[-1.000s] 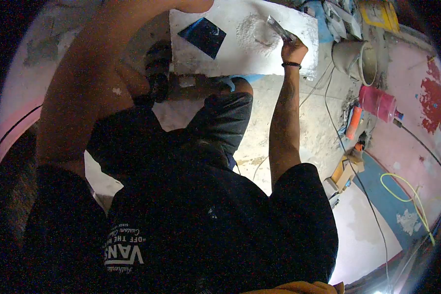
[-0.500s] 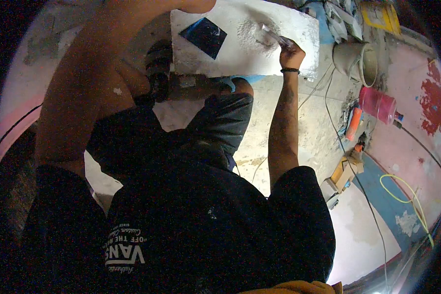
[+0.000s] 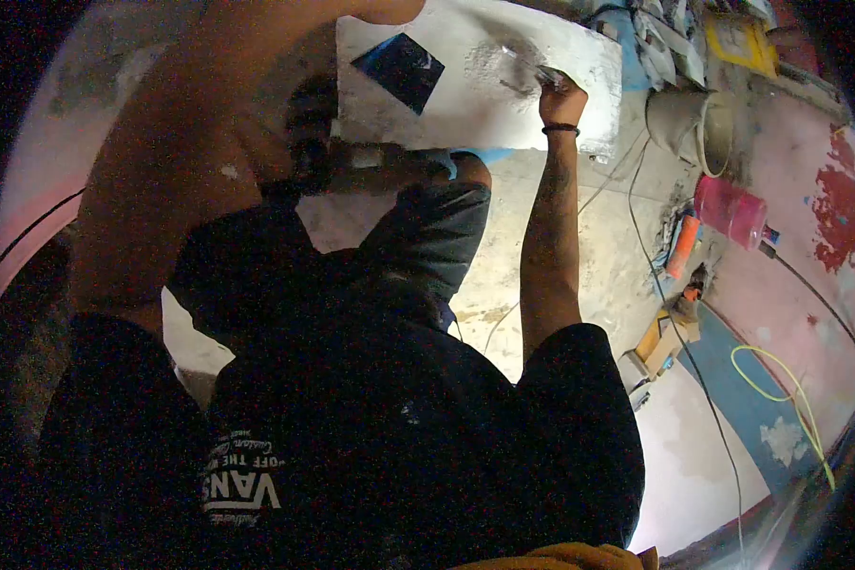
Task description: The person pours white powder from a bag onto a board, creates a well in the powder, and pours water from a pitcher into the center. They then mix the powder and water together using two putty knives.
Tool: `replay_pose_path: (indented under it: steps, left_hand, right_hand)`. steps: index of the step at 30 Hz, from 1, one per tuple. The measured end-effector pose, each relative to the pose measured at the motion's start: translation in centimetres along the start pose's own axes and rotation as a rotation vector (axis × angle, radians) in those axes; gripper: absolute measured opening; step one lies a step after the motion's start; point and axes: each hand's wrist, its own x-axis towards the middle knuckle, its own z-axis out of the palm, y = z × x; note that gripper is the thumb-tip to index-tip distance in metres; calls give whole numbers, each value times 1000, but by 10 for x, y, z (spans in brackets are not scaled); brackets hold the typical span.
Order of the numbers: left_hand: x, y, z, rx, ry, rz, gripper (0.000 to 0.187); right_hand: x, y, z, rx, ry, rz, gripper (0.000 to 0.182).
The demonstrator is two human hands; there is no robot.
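Observation:
A pale rectangular board (image 3: 465,119) with a dark blue diamond shape (image 3: 399,74) lies at the top of the view. Over its right part is my right hand (image 3: 562,98), closed around a thin tool (image 3: 549,74) whose end is blurred against a rough grey patch. A dark bracelet circles that wrist. My left hand (image 3: 389,9) is at the board's upper left edge, mostly cut off by the frame, so its fingers and anything in them are hidden.
A grey bucket (image 3: 703,128) lies tipped on its side right of the board. Below it are a pink bottle (image 3: 730,211), an orange cylinder (image 3: 682,247) and a small cardboard box (image 3: 662,344). A dark cable (image 3: 686,344) and a yellow-green cord (image 3: 800,385) run down the right side.
The tool in my right hand has tilted and looks shorter, its end now nearer the hand. The board and diamond sit slightly farther right in the view.

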Motion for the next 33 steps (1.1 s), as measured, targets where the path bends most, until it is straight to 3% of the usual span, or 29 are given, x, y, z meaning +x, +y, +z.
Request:
replay_pose_path:
  steps: [11,13,14,19,21,23,27,29,30,33]
  left_hand:
    - [2,6,0,-12,18,7,35]
    - [1,8,0,-11,7,-2,35]
    - [0,8,0,-26,9,-11,34]
    - [7,2,6,-10,29,-35,33]
    - [10,0,7,17,49,-40,32]
    - [11,0,8,24,42,-45,32]
    - [13,5,7,52,16,-62,29]
    - [10,4,5,40,24,-9,28]
    - [8,3,5,27,29,40,27]
    - [15,1,11,50,-16,9,24]
  right_hand:
    - [8,21,-1,3,94,-7,17]
    - [6,19,7,-75,42,181,17]
    - [4,19,7,-151,69,24,16]
    - [-12,6,6,-59,48,74,16]
    - [-16,5,1,-120,31,-19,17]
    - [-16,7,-1,-33,86,-22,16]
    - [-7,-5,-13,-189,142,-17,15]
    - [-6,-1,-6,-118,159,107,15]
    - [-6,-3,-6,-242,116,63,16]
    - [-11,-12,0,-223,69,71,17]
